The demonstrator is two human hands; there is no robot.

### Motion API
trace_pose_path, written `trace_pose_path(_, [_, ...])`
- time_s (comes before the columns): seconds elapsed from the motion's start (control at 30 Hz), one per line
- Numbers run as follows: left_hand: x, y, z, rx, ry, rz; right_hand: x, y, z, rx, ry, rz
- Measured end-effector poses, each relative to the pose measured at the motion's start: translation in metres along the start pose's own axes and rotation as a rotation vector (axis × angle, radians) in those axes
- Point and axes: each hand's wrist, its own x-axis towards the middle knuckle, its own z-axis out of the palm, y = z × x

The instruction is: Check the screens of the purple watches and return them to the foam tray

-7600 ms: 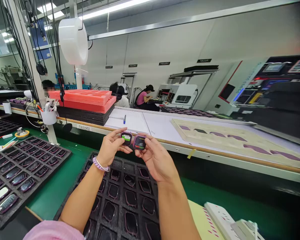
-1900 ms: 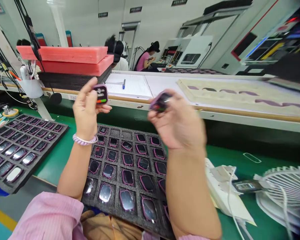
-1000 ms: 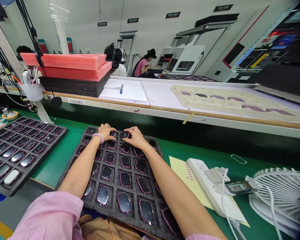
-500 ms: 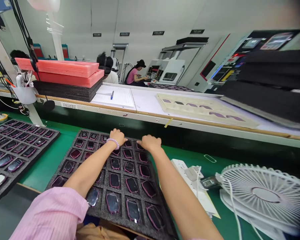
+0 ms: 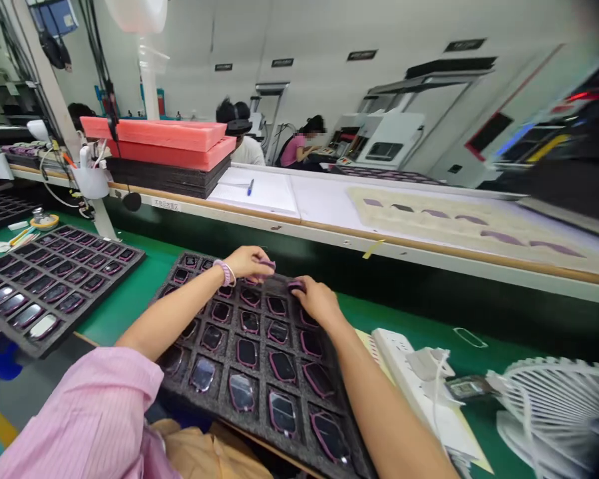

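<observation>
A black foam tray (image 5: 257,426) lies before me on the green bench, its pockets filled with rows of dark-screened watch cases with purple rims. At its far edge my left hand (image 5: 248,263), with a scrunchie on its wrist, pinches a purple-rimmed watch case (image 5: 268,264) raised just above the pockets. My right hand (image 5: 320,301) grips another watch case (image 5: 296,286) over the tray's far right corner. Both pieces are partly covered by my fingers. Between the two hands, a far-edge pocket shows bare foam.
A second filled foam tray (image 5: 90,307) sits to the left. On the right are a power strip (image 5: 392,342) with cables and a white fan (image 5: 562,406). The raised shelf (image 5: 324,199) beyond carries pink foam blocks (image 5: 164,148), papers and a pen. Two people work farther back.
Both hands have lifted watch cases from the tray's far row, the left rising slightly and turning. The camera view has swung left, bringing more of the second tray into sight.
</observation>
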Motion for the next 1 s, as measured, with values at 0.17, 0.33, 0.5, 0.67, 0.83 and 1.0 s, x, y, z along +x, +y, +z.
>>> trace_pose_path(0.17, [-0.034,-0.025,-0.040,-0.240,0.135,-0.085,0.002,-0.036,0.003,0.566,-0.021,-0.173])
trace_pose_path(0.33, [-0.060,-0.047,-0.032,-0.205,0.242,-0.110,-0.014,-0.081,0.015,1.406,-0.401,-0.042])
trace_pose_path(0.5, [-0.077,-0.055,-0.013,-0.081,0.380,-0.040,-0.040,-0.087,0.035,1.599,-0.532,0.062])
trace_pose_path(0.67, [-0.088,-0.056,-0.008,0.031,0.341,0.015,-0.055,-0.081,0.040,1.580,-0.537,-0.025])
trace_pose_path(0.83, [-0.097,-0.052,-0.005,0.178,0.322,0.075,-0.058,-0.081,0.034,1.597,-0.548,-0.079])
trace_pose_path(1.0, [-0.104,-0.048,-0.001,0.111,0.343,0.081,-0.062,-0.084,0.032,1.608,-0.579,-0.055])
